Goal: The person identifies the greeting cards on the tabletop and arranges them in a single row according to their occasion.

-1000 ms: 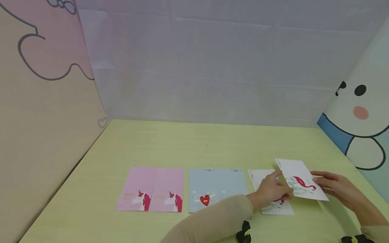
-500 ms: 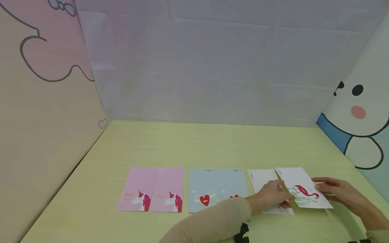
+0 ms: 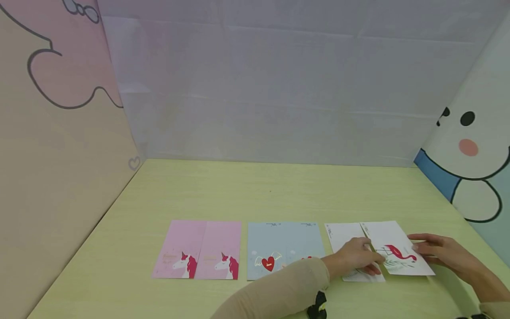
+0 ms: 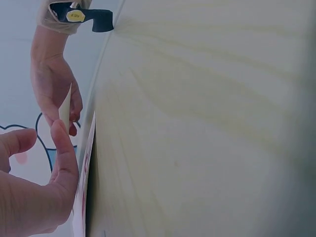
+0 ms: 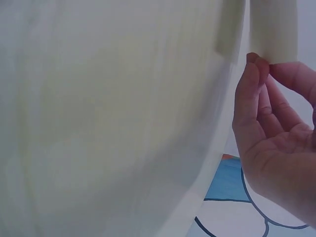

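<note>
In the head view, a white card point(image 3: 402, 252) with a red flamingo is tilted just above the table at the right. My right hand point(image 3: 452, 257) pinches its right edge; the right wrist view shows fingertips and thumb at the card's pale underside point(image 5: 274, 32). My left hand point(image 3: 352, 257) reaches to its left edge. A fingertip point(image 4: 60, 131) there touches the card, with the thumb held apart. Beneath the left hand lies another white card point(image 3: 344, 232), its picture mostly covered by the hand.
Two pink unicorn cards point(image 3: 221, 241) lie side by side at the left. Pale blue cards point(image 3: 283, 241) with winged red hearts are in the middle, partly behind the left sleeve point(image 3: 275, 292). A grey-white backdrop point(image 3: 279, 97) and printed panels border the pale yellow table point(image 3: 239, 186).
The flamingo card has come down toward the table, its near edge shifting slightly right, both hands staying at its sides. The left hand moved slightly nearer the body.
</note>
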`<action>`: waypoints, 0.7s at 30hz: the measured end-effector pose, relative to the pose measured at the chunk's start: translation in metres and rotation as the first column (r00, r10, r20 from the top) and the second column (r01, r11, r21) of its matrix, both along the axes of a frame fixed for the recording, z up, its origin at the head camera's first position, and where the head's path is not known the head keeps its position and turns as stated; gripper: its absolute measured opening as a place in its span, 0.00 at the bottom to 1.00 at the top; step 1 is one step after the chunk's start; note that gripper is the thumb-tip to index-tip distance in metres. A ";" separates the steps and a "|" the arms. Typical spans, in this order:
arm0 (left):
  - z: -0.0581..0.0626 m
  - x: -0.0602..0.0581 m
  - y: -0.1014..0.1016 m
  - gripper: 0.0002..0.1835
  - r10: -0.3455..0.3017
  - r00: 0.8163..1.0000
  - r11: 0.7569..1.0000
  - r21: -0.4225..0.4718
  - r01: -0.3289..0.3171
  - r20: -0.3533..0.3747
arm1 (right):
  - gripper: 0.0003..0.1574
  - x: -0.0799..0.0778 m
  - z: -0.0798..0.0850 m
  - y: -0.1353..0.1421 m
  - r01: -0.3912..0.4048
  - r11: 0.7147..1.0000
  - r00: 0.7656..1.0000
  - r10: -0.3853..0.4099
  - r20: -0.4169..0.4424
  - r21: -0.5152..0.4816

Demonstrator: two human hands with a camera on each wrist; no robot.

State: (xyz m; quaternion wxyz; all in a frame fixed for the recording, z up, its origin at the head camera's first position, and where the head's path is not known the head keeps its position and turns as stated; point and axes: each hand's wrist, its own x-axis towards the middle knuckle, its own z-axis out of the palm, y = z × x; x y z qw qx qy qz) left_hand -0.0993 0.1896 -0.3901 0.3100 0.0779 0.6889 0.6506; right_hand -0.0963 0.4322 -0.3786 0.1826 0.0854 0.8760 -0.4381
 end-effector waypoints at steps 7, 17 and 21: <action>-0.001 -0.001 -0.002 0.26 -0.005 1.000 1.000 -0.022 0.005 0.020 | 0.36 0.000 0.003 -0.005 -0.012 1.000 1.000 0.012 0.001 0.025; 0.000 -0.001 -0.001 0.26 -0.016 1.000 0.995 -0.094 0.018 0.017 | 0.34 0.001 0.001 -0.005 -0.023 1.000 1.000 0.023 -0.004 0.010; 0.000 -0.001 0.000 0.26 -0.013 1.000 0.995 -0.096 0.015 0.018 | 0.34 0.001 0.000 -0.005 -0.032 0.999 0.999 0.032 -0.007 0.014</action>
